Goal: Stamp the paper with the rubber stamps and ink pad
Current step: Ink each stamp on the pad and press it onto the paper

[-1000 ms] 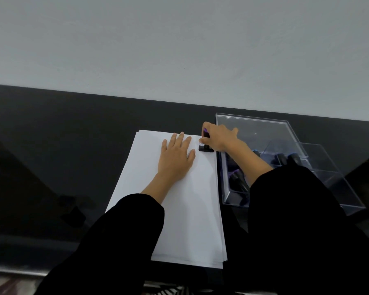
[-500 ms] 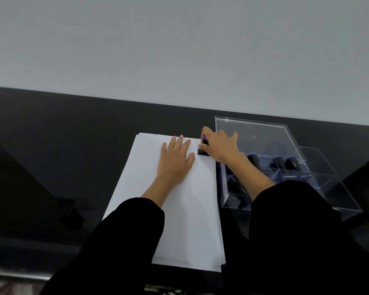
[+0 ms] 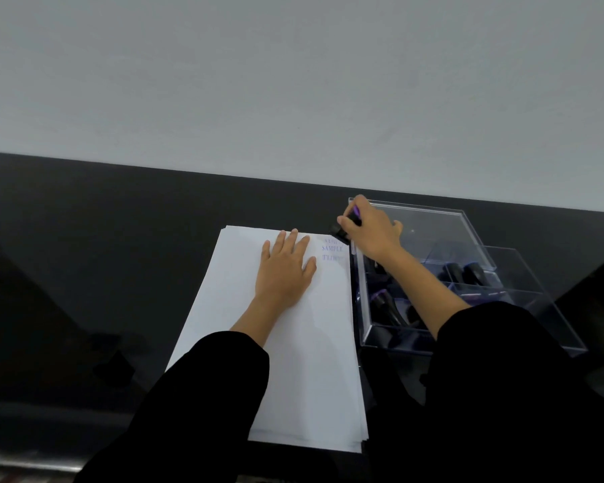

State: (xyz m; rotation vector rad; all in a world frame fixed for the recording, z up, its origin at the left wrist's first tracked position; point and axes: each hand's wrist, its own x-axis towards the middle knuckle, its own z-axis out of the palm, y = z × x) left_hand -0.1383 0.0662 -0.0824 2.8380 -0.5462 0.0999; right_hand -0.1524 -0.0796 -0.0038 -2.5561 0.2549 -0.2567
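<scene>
A stack of white paper (image 3: pixel 286 360) lies on the black table. My left hand (image 3: pixel 285 270) rests flat on its upper part, fingers straight. My right hand (image 3: pixel 372 231) grips a black rubber stamp (image 3: pixel 339 232) with a purple handle, lifted and tilted just off the sheet's top right corner. Blue stamped text reading SAMPLE (image 3: pixel 332 249) shows on the paper below the stamp, with fainter prints above and under it. No ink pad can be made out.
A clear acrylic box (image 3: pixel 468 224) with compartments stands right of the paper, holding several dark stamps (image 3: pixel 466 271). The black table (image 3: pixel 102 256) stretches to the left; a grey wall rises behind it.
My right hand has lifted the stamp off the paper's corner and moved it up and right, uncovering the blue SAMPLE prints. My left hand has stayed flat on the sheet.
</scene>
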